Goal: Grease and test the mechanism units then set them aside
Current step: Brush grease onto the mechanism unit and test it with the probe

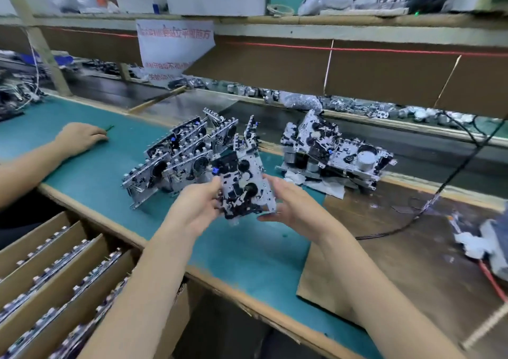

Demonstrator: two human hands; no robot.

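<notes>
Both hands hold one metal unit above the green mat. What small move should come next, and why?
Probably test the unit: work its parts with a thumb. The left hand and right hand grip it by its two sides above the mat, and neither holds a grease tool.

One mechanism unit (243,183), silver plate with black gears, tilted face-up in my left hand (192,205) and right hand (288,202) above the counter (82,172), leaning rows of units (178,152) just behind it, flatter heap of units (335,150) to my right
</notes>
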